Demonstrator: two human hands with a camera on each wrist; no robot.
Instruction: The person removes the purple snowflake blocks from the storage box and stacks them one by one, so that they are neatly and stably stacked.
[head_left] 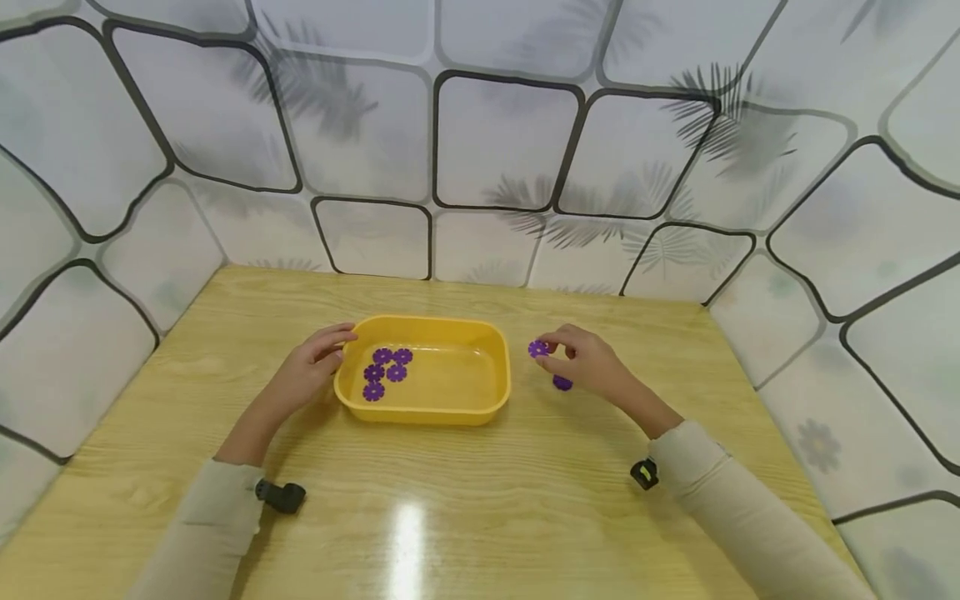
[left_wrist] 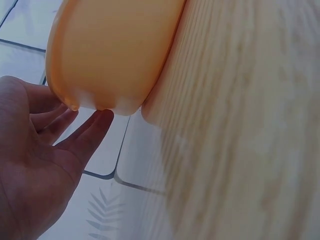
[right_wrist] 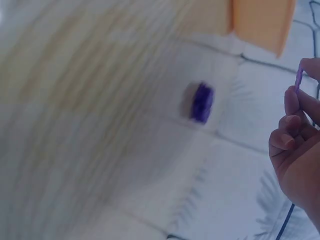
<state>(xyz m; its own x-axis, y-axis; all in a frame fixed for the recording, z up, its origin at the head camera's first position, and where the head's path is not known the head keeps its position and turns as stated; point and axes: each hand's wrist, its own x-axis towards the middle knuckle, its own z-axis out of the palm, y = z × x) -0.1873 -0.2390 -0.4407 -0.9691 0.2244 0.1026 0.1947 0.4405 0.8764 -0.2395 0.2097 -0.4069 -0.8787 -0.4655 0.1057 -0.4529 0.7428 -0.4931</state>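
A yellow plastic tray point(head_left: 420, 415) sits on the table, with several purple flower-shaped discs point(head_left: 397, 372) lying flat in its left half. At the tray's left end my left hand point(head_left: 306, 371) touches the rim; in the left wrist view its fingertips point(left_wrist: 104, 116) meet the tray's outer wall. To the right of the tray, my right hand point(head_left: 588, 360) pinches one purple flower disc point(head_left: 537, 349) between thumb and fingers, held up on edge in the right wrist view. Another purple disc point(head_left: 562, 382) lies on the table just under that hand, partly hidden by it in the head view.
The light wood table point(head_left: 480, 492) is bordered at the back and both sides by white patterned walls point(head_left: 510, 142). Dark wrist cameras point(head_left: 282, 497) are strapped at both sleeves.
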